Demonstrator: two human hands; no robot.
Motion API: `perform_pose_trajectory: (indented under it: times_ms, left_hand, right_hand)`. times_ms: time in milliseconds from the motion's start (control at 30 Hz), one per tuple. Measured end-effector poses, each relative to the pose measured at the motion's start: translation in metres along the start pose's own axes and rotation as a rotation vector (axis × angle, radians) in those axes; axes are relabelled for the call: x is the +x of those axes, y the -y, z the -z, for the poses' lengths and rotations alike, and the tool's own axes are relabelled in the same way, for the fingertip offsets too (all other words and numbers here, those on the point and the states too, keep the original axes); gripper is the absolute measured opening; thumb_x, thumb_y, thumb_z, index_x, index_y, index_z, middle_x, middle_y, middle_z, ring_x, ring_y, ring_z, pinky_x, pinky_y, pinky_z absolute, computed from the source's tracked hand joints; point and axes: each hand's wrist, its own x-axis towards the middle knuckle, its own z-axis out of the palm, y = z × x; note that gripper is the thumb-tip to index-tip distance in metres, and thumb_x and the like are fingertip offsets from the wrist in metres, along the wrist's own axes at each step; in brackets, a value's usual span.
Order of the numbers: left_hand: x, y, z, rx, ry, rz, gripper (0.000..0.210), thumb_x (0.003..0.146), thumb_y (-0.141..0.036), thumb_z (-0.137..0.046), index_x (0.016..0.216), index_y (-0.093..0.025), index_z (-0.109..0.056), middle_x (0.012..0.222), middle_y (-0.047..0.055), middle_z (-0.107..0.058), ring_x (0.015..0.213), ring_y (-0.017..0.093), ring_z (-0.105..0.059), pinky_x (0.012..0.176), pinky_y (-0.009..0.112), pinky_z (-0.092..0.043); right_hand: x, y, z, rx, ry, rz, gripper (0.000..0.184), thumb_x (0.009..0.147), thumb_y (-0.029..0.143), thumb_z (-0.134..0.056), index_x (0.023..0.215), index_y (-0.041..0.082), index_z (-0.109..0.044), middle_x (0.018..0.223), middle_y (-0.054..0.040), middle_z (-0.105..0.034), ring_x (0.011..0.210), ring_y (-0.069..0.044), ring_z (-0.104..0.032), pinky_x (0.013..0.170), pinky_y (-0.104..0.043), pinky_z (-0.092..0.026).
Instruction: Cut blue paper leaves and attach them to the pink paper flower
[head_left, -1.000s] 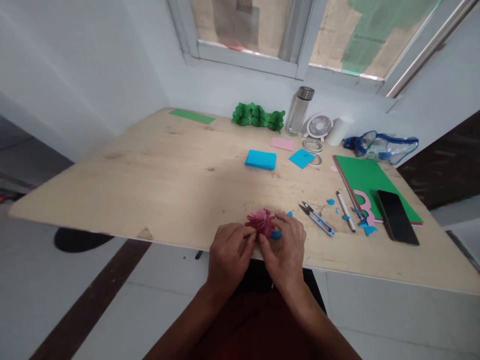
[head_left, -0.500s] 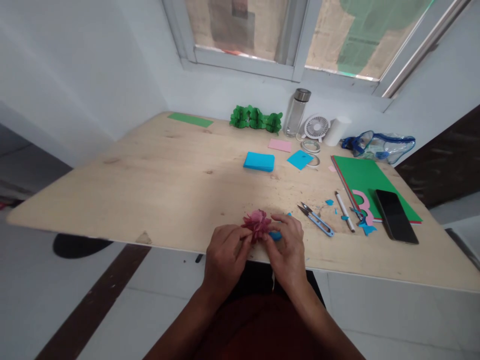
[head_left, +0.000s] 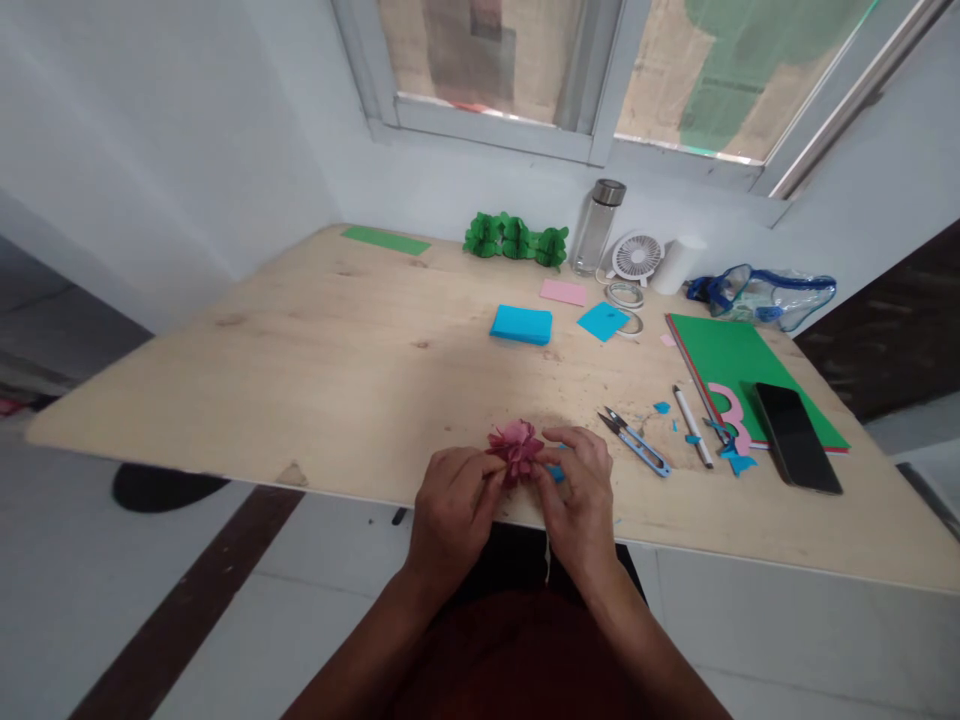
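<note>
A pink paper flower point(head_left: 517, 447) with layered petals is held between my two hands near the table's front edge. My left hand point(head_left: 456, 500) pinches its left side between thumb and fingers. On the other side, my right hand point(head_left: 579, 490) grips the petals with thumb and forefinger. A bit of blue paper point(head_left: 556, 472) shows beside the right fingers, mostly hidden by them. To the right of that hand lies a pair of thread snips point(head_left: 636, 442), blades pointing away to the left.
Blue paper sheets point(head_left: 521, 325) lie mid-table. Behind them stand green paper decorations point(head_left: 516, 238), a glass bottle point(head_left: 598, 230) and a small fan point(head_left: 636, 257). At right are a marker point(head_left: 691, 427), a phone point(head_left: 796, 438), green paper point(head_left: 750, 365), paper scraps and a clear pouch point(head_left: 780, 295).
The whole view has shifted slightly. Both hands keep their hold on the pink flower with almost no visible movement.
</note>
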Motion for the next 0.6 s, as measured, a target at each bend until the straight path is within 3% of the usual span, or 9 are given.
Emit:
perform_pose_trajectory:
  times_ms: [300,600]
  left_hand:
    - [0.002,0.005,0.0,-0.017,-0.001,-0.027,0.015,0.088,-0.018,-0.046,0.079,-0.019,-0.057,0.076,0.005,-0.066,0.074,0.019,-0.059,0.074,0.035,-0.047]
    - [-0.008,0.007,0.004,-0.104,-0.047,0.226,0.012,0.087,-0.023,-0.049,0.094,-0.02,-0.06,0.085,0.004,-0.068,0.081,0.018,-0.064,0.073,0.032,-0.051]
  right_hand:
    - [0.003,-0.003,0.0,-0.015,0.009,0.044,0.011,0.086,0.016,-0.054,0.086,0.024,-0.061,0.105,-0.0047,-0.063,0.106,-0.024,-0.051,0.089,-0.044,-0.039]
    - [0.002,-0.004,0.003,0.009,-0.009,0.001,0.011,0.085,0.022,-0.056,0.093,0.024,-0.064,0.1,-0.005,-0.066,0.101,-0.024,-0.055,0.089,-0.044,-0.04]
